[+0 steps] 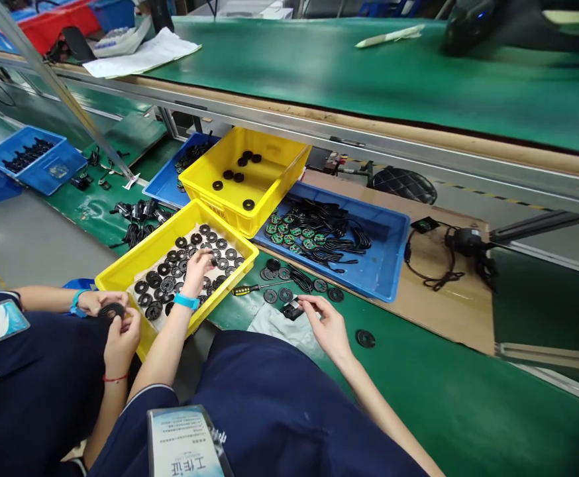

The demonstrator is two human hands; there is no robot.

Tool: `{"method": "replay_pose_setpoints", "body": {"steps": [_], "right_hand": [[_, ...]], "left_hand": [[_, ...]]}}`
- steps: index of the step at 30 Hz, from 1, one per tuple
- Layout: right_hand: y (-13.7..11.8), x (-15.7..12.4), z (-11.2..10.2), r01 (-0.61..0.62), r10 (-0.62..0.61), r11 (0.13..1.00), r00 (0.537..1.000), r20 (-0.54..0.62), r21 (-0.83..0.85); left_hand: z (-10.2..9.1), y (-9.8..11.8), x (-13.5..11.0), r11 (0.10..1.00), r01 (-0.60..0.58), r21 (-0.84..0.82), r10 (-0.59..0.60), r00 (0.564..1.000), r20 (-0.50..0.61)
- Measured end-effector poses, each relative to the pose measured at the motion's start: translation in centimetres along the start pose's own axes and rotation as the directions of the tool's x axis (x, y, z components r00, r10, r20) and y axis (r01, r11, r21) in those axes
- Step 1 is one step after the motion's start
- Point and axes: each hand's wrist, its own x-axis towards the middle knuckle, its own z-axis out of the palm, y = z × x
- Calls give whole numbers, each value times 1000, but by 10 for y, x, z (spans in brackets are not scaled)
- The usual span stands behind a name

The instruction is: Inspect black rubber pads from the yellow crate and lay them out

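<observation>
The person's left hand [196, 271], a blue wristband [186, 301] at its wrist, reaches into a shallow yellow plastic tray [130, 268]. Its fingers [205, 262] are drawn narrow above a heap of flat black ring-shaped discs [170, 278], though I cannot tell whether they hold one. The tray lies at about ten o'clock from the person's right hand [326, 324], whose fingertips [307, 301] sit narrow at a small black rectangular piece [292, 309]. That piece rests on a crumpled pale sheet [274, 328], and whether the hand holds it cannot be told. Beside the sheet, on a green bench mat [468, 404], lie more loose black discs [270, 296], a screwdriver with a yellow-and-black handle [244, 289] and a thin black cable [300, 279]. One lone black disc [365, 338] sits at three o'clock from the right hand. At one o'clock from the first tray stands a second yellow plastic tray [240, 215] holding a few black discs [234, 175]. At two o'clock, a blue plastic tray [393, 265] holds coiled black cables [329, 228] and round green circuit boards [289, 232]. At nine o'clock, a co-worker's hands [120, 331] grip a black disc [112, 311] between them.
</observation>
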Motion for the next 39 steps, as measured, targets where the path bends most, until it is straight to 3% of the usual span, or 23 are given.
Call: {"method": "replay_pose_setpoints", "body": {"steps": [1, 2, 3, 4, 6, 10, 15, 19, 24, 27, 31, 35, 39], "right_hand": [[-18, 2, 2, 93, -93, 995, 996, -2, -30], [-37, 5, 5, 186, -186, 982, 983, 1, -32], [-55, 8, 7, 265, -265, 964, 964, 3, -26], [-71, 12, 10, 333, -333, 942, 943, 5, -51], [-96, 19, 15, 433, -435, 899, 900, -8, -69], [-109, 29, 14, 485, -485, 872, 874, 12, -59], [-93, 26, 3, 460, -461, 883, 887, 7, -90], [-87, 22, -2, 458, -461, 882, 887, -6, -110], [-87, 18, -2, 388, -389, 921, 918, -77, -28], [-83, 17, 1, 314, -312, 949, 946, -86, 6], [-74, 18, 2, 203, -202, 969, 979, -16, 139], [-66, 21, 3, 76, -113, 943, 989, 97, 324], [-64, 21, 8, 73, -99, 955, 992, 74, 288]], "left_hand": [[5, 18, -13, 979, 7, -203, 8, 997, 73], [12, 35, -28, 901, 45, -431, 20, 989, 146], [21, 51, -42, 647, 182, -740, 17, 967, 253], [31, 65, -57, 519, 253, -816, 46, 946, 322], [52, 85, -83, 385, 360, -849, 112, 895, 431], [84, 96, -111, 354, 441, -824, 267, 797, 541], [103, 92, -114, 303, 502, -810, 332, 741, 584], [112, 91, -114, 299, 564, -770, 317, 702, 638], [118, 89, -117, 280, 596, -752, 245, 714, 657], [118, 93, -120, 241, 630, -738, 140, 730, 669], [117, 98, -127, 145, 641, -754, 0, 762, 648], [119, 96, -131, 67, 620, -781, -15, 784, 621], [120, 93, -131, 46, 621, -783, -43, 784, 619]]}}
